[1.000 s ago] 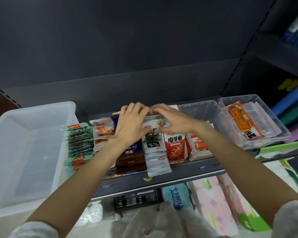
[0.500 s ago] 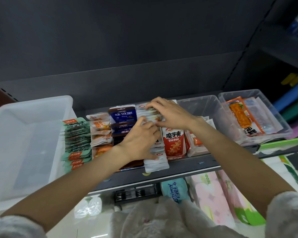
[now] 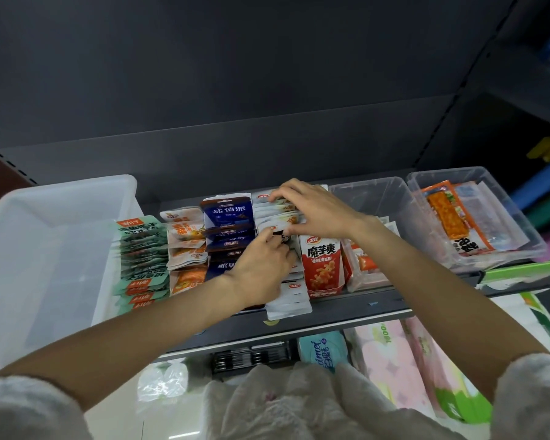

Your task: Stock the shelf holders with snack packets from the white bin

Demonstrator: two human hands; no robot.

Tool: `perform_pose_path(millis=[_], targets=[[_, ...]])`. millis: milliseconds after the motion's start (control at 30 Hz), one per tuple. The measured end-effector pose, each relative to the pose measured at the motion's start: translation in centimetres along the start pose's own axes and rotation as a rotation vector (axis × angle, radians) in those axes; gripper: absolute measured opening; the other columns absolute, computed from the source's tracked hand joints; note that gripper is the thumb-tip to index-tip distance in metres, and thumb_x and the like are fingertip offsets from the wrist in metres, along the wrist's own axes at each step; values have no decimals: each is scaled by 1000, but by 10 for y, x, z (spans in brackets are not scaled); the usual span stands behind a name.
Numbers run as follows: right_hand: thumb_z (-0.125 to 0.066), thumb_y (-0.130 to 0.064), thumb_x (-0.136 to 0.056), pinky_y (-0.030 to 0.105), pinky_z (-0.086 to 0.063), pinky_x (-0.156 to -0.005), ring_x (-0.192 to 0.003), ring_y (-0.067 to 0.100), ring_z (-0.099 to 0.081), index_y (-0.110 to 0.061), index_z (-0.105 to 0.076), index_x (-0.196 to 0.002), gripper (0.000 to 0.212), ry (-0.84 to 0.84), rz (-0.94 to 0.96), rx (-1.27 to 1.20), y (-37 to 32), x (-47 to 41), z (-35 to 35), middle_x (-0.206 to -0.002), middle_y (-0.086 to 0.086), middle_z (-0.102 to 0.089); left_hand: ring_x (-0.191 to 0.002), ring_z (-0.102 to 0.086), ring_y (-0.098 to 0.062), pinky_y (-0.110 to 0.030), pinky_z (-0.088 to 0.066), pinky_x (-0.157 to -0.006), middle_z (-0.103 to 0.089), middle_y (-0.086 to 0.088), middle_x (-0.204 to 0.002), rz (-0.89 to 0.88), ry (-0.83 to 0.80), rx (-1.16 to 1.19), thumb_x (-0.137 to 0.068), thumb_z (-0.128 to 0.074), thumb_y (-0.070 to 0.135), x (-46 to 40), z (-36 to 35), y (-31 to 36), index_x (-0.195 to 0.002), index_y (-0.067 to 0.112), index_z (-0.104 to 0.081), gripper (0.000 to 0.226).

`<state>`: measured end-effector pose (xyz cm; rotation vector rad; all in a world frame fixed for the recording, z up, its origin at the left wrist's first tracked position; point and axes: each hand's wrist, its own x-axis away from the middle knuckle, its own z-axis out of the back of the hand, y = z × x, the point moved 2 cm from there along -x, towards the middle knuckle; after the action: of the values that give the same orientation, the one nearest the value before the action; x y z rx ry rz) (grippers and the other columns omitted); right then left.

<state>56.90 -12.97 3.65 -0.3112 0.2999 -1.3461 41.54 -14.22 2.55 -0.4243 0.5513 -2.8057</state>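
Note:
A row of white snack packets (image 3: 288,301) stands in a holder on the dark shelf (image 3: 346,312). My left hand (image 3: 264,268) lies over the middle of that row, its fingertips pinching a white packet with a black label (image 3: 281,235). My right hand (image 3: 315,208) rests on the back packets of the same row, fingers curled over their top edges. The white bin (image 3: 45,249) sits at the left end of the shelf and looks empty. Green packets (image 3: 140,249), orange packets (image 3: 185,242) and dark blue packets (image 3: 227,217) fill the rows between bin and hands.
A red packet (image 3: 321,262) stands right of the white row. Two clear tubs sit further right: one (image 3: 372,198) nearly empty, one (image 3: 477,217) holding orange packets. Tissue packs (image 3: 391,354) lie on the lower level. The dark back panel rises behind the shelf.
My left hand came off the back of the row toward the front and now pinches a black-labelled packet. My right hand stayed on the back packets. The dark blue row became visible.

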Motion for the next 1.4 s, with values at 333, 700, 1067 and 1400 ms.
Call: perform_pose_path(millis=[333, 700, 1067, 1400], targets=[[-69, -36, -81, 36, -30, -103, -114, 11, -50, -31, -42, -130, 56, -45, -6, -1, 1, -7, 6, -132, -5, -46, -74, -60, -21, -35, -33, -83, -69, 0, -79, 207, 308, 243, -82, -56, 19, 8, -2, -32, -109, 19, -63, 28], [-60, -48, -82, 32, -40, -100, -118, 4, -40, -29, -51, -121, 44, 148, 34, -75, -37, 79, 14, -125, -10, -49, -112, -51, -25, -37, -38, -92, -56, -4, -121, 307, 549, 474, -71, -78, 30, 9, -9, -47, -112, 20, -62, 45], [-79, -32, -71, 30, -46, -90, -100, 17, -65, -17, -65, -115, 49, 83, 157, 287, -44, 88, -63, -110, 1, -69, -135, -37, -20, -40, -17, -115, -44, -3, -144, 294, 470, 570, -81, -69, 34, 9, -22, -50, -139, 18, -43, 65], [-73, -18, -69, 29, -48, -70, -69, 22, -66, -9, -64, -105, 38, 156, 111, 498, -57, 59, -58, -81, 6, -69, -131, -40, -18, -33, -21, -111, -48, 1, -140, 284, 463, 638, -79, -70, 40, 9, -19, -56, -135, 24, -48, 63]])
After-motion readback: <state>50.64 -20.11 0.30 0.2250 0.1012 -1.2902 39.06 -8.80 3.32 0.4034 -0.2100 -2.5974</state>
